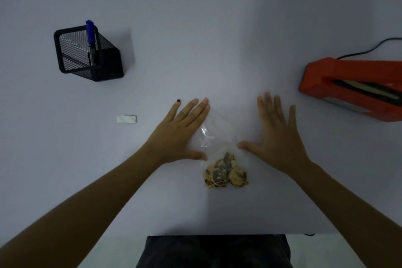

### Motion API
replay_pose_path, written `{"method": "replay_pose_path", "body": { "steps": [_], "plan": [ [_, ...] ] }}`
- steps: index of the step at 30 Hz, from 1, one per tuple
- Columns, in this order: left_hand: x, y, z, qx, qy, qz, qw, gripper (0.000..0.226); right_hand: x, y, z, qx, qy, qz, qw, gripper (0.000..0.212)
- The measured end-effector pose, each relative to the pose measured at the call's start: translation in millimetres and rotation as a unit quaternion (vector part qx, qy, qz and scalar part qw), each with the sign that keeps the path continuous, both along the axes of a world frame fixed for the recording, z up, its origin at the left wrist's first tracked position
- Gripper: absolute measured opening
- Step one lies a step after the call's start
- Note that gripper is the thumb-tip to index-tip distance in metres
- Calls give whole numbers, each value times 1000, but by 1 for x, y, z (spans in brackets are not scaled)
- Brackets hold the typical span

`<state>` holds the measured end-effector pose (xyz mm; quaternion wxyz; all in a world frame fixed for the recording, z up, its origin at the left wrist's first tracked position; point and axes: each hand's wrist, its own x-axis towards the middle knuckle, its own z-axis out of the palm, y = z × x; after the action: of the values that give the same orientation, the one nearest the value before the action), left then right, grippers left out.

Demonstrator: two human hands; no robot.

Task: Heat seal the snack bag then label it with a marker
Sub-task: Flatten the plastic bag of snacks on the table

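A clear plastic snack bag [219, 137] lies flat on the white table, with several brown cookies [226, 173] bunched at its near end. My left hand [180, 132] lies flat with straight fingers on the bag's left edge. My right hand [276, 132] is flat on the table at the bag's right side, its thumb touching the bag's edge. An orange heat sealer [348, 87] sits at the far right with its jaw raised. A blue marker [91, 41] stands in a black mesh holder [87, 54] at the back left.
A small white rectangular piece [126, 119] lies on the table left of my left hand. The sealer's black cord [369, 50] runs off to the right. The table's front edge [217, 234] is close to my body.
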<state>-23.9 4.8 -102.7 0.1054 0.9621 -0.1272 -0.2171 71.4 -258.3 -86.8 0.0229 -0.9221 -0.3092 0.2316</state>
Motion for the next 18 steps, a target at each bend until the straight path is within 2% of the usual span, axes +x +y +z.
{"method": "replay_pose_path", "body": {
  "steps": [4, 7, 11, 18],
  "plan": [
    [0, 0, 0, 4, 0, -3, 1000, 118, -14, 32, -4, 71, -18, 107, 992, 69],
    [-1, 2, 0, 1, 1, -8, 1000, 117, -19, 43, -15, 42, -24, 182, 982, 56],
    [0, 3, 0, 0, -1, -8, 1000, 117, -2, 21, -17, -26, -36, 213, 976, 61],
    [1, -2, 4, 1, 1, -14, 1000, 114, 4, -4, -10, -68, -21, 165, 984, 78]
  ]
}}
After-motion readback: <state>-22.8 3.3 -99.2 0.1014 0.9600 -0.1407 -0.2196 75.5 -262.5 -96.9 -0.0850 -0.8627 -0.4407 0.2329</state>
